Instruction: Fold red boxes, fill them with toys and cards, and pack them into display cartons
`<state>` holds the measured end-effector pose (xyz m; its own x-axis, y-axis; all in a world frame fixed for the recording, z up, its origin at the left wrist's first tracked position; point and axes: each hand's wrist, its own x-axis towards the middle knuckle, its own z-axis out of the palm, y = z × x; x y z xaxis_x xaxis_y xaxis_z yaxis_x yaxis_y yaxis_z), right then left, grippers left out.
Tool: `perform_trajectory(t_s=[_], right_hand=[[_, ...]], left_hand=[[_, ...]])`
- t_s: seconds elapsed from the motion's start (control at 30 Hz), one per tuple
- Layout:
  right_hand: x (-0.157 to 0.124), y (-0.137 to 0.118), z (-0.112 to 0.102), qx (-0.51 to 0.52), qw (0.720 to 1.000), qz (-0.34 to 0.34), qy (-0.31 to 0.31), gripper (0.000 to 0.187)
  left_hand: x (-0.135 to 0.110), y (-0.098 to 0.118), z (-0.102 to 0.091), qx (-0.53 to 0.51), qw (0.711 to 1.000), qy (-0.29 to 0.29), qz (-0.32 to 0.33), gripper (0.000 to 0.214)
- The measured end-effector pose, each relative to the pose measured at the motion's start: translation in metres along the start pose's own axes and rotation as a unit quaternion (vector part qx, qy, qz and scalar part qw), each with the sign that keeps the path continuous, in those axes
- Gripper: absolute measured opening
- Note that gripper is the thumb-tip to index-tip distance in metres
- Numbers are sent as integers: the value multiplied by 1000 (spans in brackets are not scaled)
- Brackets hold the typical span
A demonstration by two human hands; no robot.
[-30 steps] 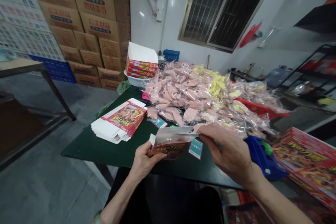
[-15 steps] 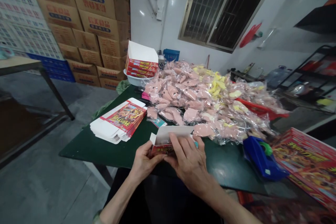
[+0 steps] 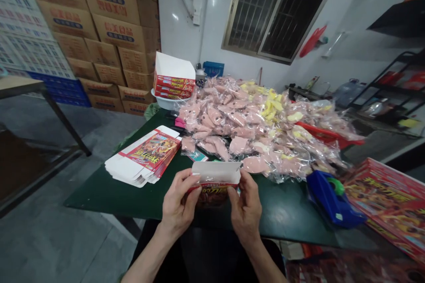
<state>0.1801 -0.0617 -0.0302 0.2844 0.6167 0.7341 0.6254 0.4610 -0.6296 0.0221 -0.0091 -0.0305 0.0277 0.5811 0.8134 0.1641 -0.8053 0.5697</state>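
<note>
Between my hands, near the front edge of the green table (image 3: 133, 201), is a red printed cardboard box (image 3: 214, 194). Its white top flap stands raised, and clear plastic shows just inside its mouth. My left hand (image 3: 181, 199) pinches the box's left end, thumb in front. On the right end, my right hand (image 3: 246, 203) grips it the same way. Just beyond the box lies a heap of clear-wrapped pink and yellow pieces (image 3: 239, 117). A stack of flat red-and-white cartons (image 3: 149, 152) lies to the left of my left hand.
A blue tape dispenser (image 3: 334, 201) and closed red boxes (image 3: 387, 199) stand at the right. At the back left, red boxes (image 3: 174, 86) sit in a white basin (image 3: 162, 101). Brown cartons (image 3: 119, 31) are piled against the wall. A red basket (image 3: 328, 135) lies under the wrapped pieces.
My right hand's fingers have come out of the box's mouth and now grip its right end. The box has turned to face me more squarely, and the view has shifted slightly.
</note>
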Motion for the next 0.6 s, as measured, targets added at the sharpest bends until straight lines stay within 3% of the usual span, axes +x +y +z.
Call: perform_trajectory(t_s=[0.1,0.17,0.27,0.37,0.43,0.5,0.57,0.6], right_hand=[[6,-2,-2,-41,994,-99,-11,38],[14,-7,-7,-39,992,-113,-29,33],[24,-14,-14,-7,997,-62,-42,25],[29,-18,-17,64,997,20,-33,30],[31,-18,-19,88,993,53,-65,40],[31,-17,-22,80,991,42,-102,35],[31,-18,-26,66,992,12,-103,25],[30,-19,-28,61,993,-1,-97,24]], left_hand=[[14,6,-6,-11,1000,-17,-14,21],[22,10,-8,-31,998,-32,-54,20],[27,10,-7,-116,981,-40,-148,16],[31,10,-4,-275,927,-22,-253,33],[36,12,-4,-338,893,-31,-295,44],[42,14,-4,-359,882,-51,-303,28],[47,17,-5,-371,881,-54,-290,4],[48,17,-5,-379,879,-46,-284,4]])
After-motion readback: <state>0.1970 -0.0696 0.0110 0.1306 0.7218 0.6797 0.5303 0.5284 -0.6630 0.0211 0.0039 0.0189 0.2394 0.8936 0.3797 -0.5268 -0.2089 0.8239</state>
